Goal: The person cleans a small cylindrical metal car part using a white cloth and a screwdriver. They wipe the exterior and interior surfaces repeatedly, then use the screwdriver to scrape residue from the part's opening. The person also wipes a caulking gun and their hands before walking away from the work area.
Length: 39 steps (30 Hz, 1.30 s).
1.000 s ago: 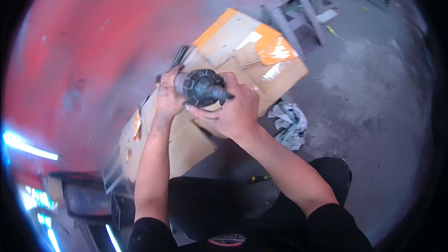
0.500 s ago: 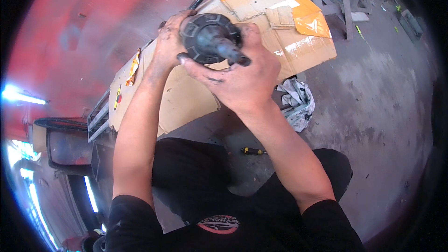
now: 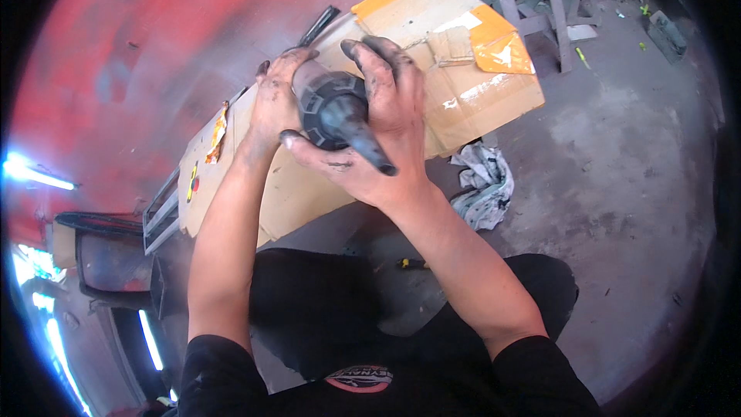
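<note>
Up between my hands is a dark, grimy part (image 3: 333,116), a round body with a notched rim tapering to a narrow shaft tip. It tilts, its tip pointing down and right; I cannot tell its exact kind. My left hand (image 3: 275,94), fingers curled, grips its left side. Around the near and right sides goes my right hand (image 3: 390,131), thumb stretched below the rim and fingers bent upward on the right. Black grime covers the fingertips of both. Beneath the part lies flattened cardboard (image 3: 305,193) with orange tape.
A stained rag (image 3: 486,185) lies right of the cardboard. By my legs is a yellow-and-black handled tool (image 3: 413,264), partly behind my right forearm. A black rod-like item (image 3: 319,25) rests at the cardboard's far edge. Metal stands (image 3: 532,8) are at the far right.
Both hands and the dark part have come slightly nearer. The part has tilted, its tip swinging down. My right fingers have shifted up from its right side.
</note>
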Each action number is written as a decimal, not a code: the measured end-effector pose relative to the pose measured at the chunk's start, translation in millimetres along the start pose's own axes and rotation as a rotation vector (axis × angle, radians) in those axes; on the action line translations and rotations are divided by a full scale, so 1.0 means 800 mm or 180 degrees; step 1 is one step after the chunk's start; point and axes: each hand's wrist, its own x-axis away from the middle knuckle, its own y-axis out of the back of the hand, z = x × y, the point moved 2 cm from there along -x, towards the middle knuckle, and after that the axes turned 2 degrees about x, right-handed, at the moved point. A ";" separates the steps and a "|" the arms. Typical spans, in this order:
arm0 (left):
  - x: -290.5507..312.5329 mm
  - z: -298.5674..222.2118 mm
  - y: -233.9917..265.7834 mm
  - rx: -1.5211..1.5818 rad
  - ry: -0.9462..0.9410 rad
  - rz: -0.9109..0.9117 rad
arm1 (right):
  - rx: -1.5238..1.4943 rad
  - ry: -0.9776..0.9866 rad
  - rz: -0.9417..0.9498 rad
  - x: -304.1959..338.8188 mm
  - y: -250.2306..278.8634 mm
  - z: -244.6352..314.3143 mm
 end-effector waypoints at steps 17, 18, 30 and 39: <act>-0.031 -0.055 -0.084 -0.0631 0.0161 -0.0477 | -0.2273 -0.1129 -0.0905 0.017 -0.006 -0.099; -0.034 -0.050 -0.090 -0.0745 0.0129 -0.0608 | -0.2118 -0.1189 -0.0594 0.006 0.000 -0.106; -0.133 -0.097 -0.140 -0.0492 0.0967 0.0436 | -0.0791 -0.2702 0.0364 -0.034 0.112 -0.142; -0.148 -0.086 -0.073 0.2190 0.0845 -0.0074 | -0.5750 -0.2077 0.0564 -0.030 0.105 -0.146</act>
